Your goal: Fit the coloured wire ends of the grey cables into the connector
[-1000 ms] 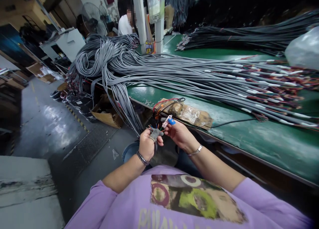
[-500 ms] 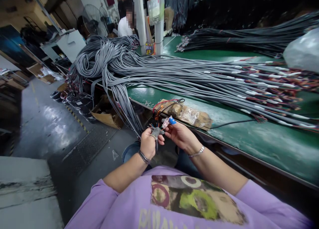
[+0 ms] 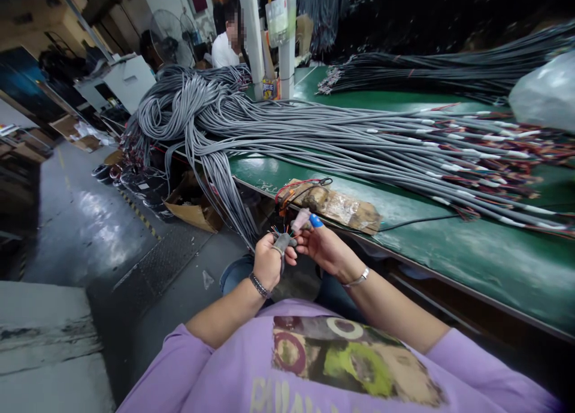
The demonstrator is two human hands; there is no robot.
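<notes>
My left hand (image 3: pixel 268 260) is closed around the end of a grey cable (image 3: pixel 282 263), below the table's front edge. Thin coloured wires (image 3: pixel 279 228) fan out from the top of that grip. Grey wrapping covers the thumb. Beside it, my right hand (image 3: pixel 326 245) has its fingertips pinched close to the wires, apparently on one thin wire; the fingers partly hide it. Pale pinkish wrapping (image 3: pixel 300 220) and a blue wrap (image 3: pixel 315 221) cover fingers of the right hand.
A long bundle of grey cables (image 3: pixel 287 122) lies across the green table (image 3: pixel 449 245), with stripped ends at right. Just beyond my hands is a taped wooden board (image 3: pixel 345 206) with wires and an orange clip. Dark cables (image 3: pixel 417 71) lie behind. A person (image 3: pixel 226 47) sits at the back.
My right hand has shifted slightly to the right and its wrapped finger has turned beside the wires. My left hand keeps its grip on the cable almost unmoved.
</notes>
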